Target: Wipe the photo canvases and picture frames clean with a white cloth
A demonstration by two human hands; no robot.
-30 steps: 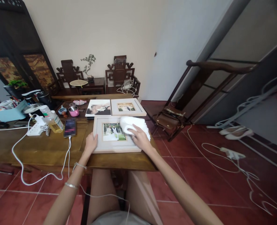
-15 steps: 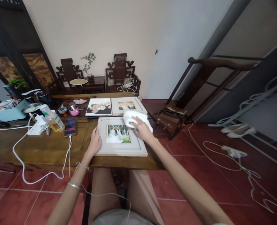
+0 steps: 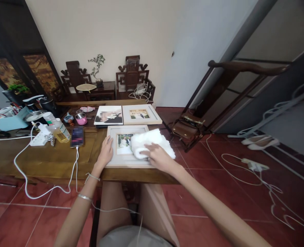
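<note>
A picture frame (image 3: pixel 110 132) with a pale border and a wedding photo lies flat near the front edge of the wooden table. My left hand (image 3: pixel 106 151) grips its left side, fingers along the border. In my right hand (image 3: pixel 159 156) is a folded white towel (image 3: pixel 153 139), pressed onto the frame's right half. The towel covers the right part of the photo and hangs past the frame's right side. Just behind lie a second framed photo (image 3: pixel 155 118) and a black-and-white photo panel (image 3: pixel 117 118), side by side.
On the table's left are a phone (image 3: pixel 77 137) on a charging cable, a bottle of yellow liquid (image 3: pixel 61 133), a power strip (image 3: pixel 40 138), a pink cup (image 3: pixel 81 119) and a blue box (image 3: pixel 11 121). A wooden chair (image 3: pixel 216 92) stands to the right, with cables on the red floor.
My right hand has drawn the towel from the frame's upper right corner down toward its lower right, covering part of the photo. My left hand stays at the left side.
</note>
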